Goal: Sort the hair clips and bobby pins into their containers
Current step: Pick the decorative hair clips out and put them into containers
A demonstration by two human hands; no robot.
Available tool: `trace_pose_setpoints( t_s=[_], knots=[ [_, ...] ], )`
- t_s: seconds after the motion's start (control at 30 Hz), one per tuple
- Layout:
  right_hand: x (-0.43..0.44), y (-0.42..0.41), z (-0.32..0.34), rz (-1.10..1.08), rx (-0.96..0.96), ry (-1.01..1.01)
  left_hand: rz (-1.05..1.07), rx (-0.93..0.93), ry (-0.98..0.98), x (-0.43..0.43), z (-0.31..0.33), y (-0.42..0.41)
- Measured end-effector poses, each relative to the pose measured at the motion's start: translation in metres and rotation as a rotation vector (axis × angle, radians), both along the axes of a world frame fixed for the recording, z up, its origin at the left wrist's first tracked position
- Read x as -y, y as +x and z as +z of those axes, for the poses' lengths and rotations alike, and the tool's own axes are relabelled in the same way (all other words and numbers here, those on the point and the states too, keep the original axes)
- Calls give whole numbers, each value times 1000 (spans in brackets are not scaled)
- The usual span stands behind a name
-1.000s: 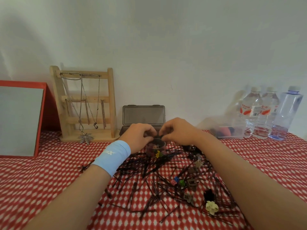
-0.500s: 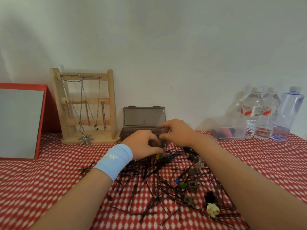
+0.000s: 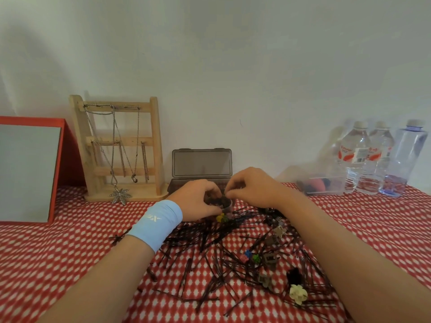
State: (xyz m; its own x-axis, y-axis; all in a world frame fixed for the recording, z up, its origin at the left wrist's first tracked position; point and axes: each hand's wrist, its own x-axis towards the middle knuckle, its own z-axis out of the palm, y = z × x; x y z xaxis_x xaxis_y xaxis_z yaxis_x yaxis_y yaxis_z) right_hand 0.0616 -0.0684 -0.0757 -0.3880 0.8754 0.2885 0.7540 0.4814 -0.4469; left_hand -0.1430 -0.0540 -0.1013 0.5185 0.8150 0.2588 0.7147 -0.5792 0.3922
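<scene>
The person is reaching both forearms in over a table (image 3: pixel 58 264) covered with a red-and-white cloth, and all the work is going on around a small cup (image 3: pixel 227 204) standing upright near the middle of it. The left hand (image 3: pixel 198 199), with a pale blue wristband (image 3: pixel 158 221) below it, is gripping the small cup, its fingers curling round the cup's left side. The right hand (image 3: pixel 253 187) is hovering just right of the cup with its fingers bent and its fingertips (image 3: pixel 229 194) drawn into a pinch over the rim. Whether anything is sitting between them I cannot tell, as it is too small and dark. Something dark is showing inside the cup.

The bobby pins (image 3: pixel 210 248) are lying in a loose black tangle in front of the cup, spreading toward the person. The hair clips are lying scattered among them. A yellow clip (image 3: pixel 220 217) is sitting just in front of the cup. A blue clip (image 3: pixel 248 254), a green clip (image 3: pixel 256 258) and a tan clip (image 3: pixel 270 258) are lying farther out to its front right, and a black clip (image 3: pixel 294 276) and a cream flower clip (image 3: pixel 298 293) are farthest from it.

Behind the cup a dark case (image 3: pixel 201 164) is standing with its lid open against the wall. Well to the cup's right a clear tub (image 3: pixel 324 185) is holding red and dark things, with three water bottles (image 3: pixel 377 159) beyond it. Behind and left of the cup a wooden stand (image 3: pixel 154 141) is holding chains, and a red-framed panel (image 3: pixel 28 171) is leaning farther left
</scene>
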Motion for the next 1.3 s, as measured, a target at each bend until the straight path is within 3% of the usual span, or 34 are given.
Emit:
trace_pose_setpoints(
  t_s=[0.17, 0.5, 0.77, 1.13, 1.3],
  knots=[
    [17, 13, 3, -19, -128, -50, -12, 11, 76, 9, 12, 7],
    [46, 35, -7, 5, 152, -176, -161, -191, -60, 44, 36, 36],
    [68, 21, 1, 127, 406, -403, -198, -327, -184, 68, 5, 44],
    [71, 24, 0, 112, 286, -334, -163, -236, -132, 73, -2, 27],
    [72, 11, -5, 134, 342, -258, -116, -187, -146, 69, -3, 19]
  ],
)
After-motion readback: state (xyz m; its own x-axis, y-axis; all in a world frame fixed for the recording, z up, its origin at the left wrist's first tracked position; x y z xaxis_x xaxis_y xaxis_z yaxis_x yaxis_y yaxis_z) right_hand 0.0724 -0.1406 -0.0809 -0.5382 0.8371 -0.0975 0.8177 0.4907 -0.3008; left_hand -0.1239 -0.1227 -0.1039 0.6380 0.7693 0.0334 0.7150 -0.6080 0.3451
